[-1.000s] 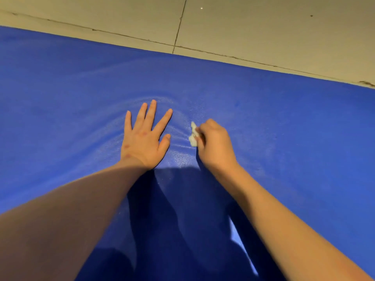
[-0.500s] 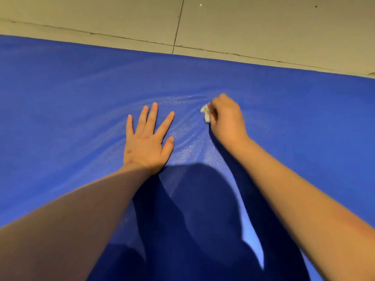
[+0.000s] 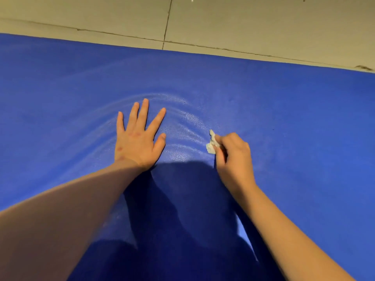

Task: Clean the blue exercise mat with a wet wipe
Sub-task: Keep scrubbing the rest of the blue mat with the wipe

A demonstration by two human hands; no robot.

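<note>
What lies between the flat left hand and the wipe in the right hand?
In the head view, only bare blue mat with glossy curved streaks separates the left hand from the wipe in the right hand.

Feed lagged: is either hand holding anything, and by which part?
Right hand pinches the wet wipe by one end; the rest pokes out. Left hand, flat on the mat, holds nothing.

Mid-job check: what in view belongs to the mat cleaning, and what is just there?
Job:
blue mat
wet wipe, crumpled, pinched in the right hand
left hand, flat on the mat, fingers spread

Just there:
tiled floor beyond the mat's far edge
shadow cast on the mat
</note>
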